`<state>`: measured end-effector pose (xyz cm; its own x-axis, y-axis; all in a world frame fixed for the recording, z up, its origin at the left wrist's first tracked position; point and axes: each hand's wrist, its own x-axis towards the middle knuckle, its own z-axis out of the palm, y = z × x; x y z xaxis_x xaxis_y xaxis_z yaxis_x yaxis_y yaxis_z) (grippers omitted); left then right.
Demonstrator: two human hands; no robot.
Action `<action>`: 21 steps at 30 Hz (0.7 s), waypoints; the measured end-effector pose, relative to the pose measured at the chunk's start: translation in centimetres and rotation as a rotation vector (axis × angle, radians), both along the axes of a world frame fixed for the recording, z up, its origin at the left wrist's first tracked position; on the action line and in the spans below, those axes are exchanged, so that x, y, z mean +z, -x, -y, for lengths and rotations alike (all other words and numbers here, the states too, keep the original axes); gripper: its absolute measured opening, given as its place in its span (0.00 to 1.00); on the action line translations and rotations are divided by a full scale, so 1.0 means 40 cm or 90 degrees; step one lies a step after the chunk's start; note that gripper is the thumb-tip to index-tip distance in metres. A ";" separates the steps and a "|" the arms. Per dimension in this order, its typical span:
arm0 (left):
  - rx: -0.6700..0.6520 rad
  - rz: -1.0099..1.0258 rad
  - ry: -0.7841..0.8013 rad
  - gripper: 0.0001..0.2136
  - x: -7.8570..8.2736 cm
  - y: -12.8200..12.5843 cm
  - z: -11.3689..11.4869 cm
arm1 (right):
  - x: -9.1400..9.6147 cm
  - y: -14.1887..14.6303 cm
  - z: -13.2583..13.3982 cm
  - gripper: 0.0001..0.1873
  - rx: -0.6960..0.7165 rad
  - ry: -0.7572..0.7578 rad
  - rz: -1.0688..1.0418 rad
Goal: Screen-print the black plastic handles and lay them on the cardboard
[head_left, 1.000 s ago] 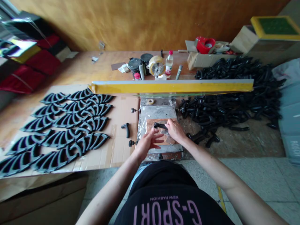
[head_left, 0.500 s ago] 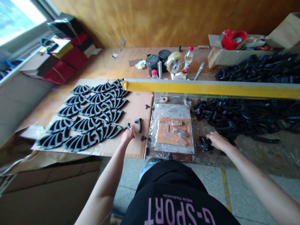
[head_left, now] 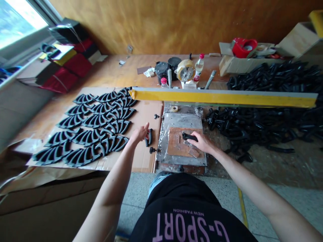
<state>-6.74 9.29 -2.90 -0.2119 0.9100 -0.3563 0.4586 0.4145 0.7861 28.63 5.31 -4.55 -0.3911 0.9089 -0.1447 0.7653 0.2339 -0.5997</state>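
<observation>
A: Far left corner of the tabletop (head_left: 113, 75)?
B: Stacked boxes (head_left: 79, 65), red and black among them.

A: Nearer the front?
B: Cardboard sheet (head_left: 141, 114), running out to the near edge. Across its left portion, curved black parts (head_left: 93, 121) in close-packed rows.

A: Left hand?
B: Left hand (head_left: 140, 134) over the sheet's right portion, at a single black part (head_left: 150, 137) that lies lengthwise toward the near edge. Fingers partly hidden; cannot tell whether they grip it.

A: Then?
B: Black knobs (head_left: 152, 150) by the sheet's right border. Toward the far edge: black jars (head_left: 161, 70), tape roll (head_left: 185, 71), bottle (head_left: 199, 69) with red cap.

A: Middle of the near edge?
B: Metal plate (head_left: 181, 121), brown pad (head_left: 174, 148) on it. A yellow bar (head_left: 222, 98) crosses on the far side of the plate.

A: Right hand?
B: Right hand (head_left: 202, 143) above the pad's right half, fingers closed narrowly on one end of a gripped black part (head_left: 189, 136); free end points left.

A: Right side?
B: Heap of loose black parts (head_left: 242, 124), partly hidden behind the bar. Carton (head_left: 224, 67) near the far edge, red tape dispenser (head_left: 241, 47) in it.
</observation>
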 end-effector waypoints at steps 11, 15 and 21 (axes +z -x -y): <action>-0.020 0.331 -0.365 0.20 0.340 -0.244 -0.019 | -0.022 0.034 -0.022 0.27 0.078 -0.122 0.331; -0.013 0.339 -0.386 0.19 0.323 -0.253 -0.001 | -0.013 0.054 -0.019 0.29 0.034 -0.104 0.332; 0.016 0.352 -0.323 0.21 0.280 -0.232 0.076 | 0.007 -0.058 -0.030 0.25 -0.050 -0.143 0.139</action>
